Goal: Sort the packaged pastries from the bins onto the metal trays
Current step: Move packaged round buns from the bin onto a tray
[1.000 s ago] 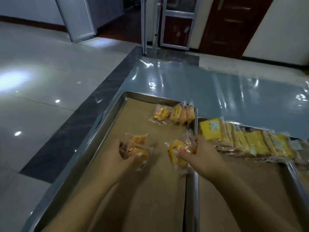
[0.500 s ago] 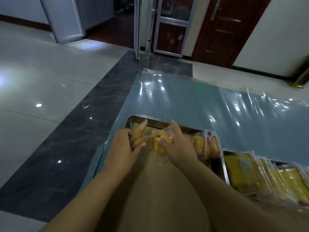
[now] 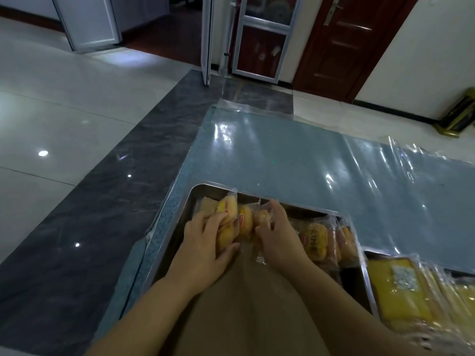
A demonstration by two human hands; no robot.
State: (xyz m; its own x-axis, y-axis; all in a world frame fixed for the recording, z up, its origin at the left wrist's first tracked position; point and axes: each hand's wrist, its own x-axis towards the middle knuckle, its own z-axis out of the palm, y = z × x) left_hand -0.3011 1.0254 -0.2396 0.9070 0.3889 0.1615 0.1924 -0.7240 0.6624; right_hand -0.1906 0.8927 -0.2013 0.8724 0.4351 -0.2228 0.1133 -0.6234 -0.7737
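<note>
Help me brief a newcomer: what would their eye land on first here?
Both hands meet at the far end of the left tray: the left hand holds wrapped yellow pastries, and the right hand grips one more pastry beside them. Right of them stands a row of the same pastries, and flat yellow packets line the neighbouring tray.

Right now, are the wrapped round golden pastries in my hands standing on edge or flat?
On edge: wrapped round golden pastries stand side by side, gripped between left hand and right hand.
</note>
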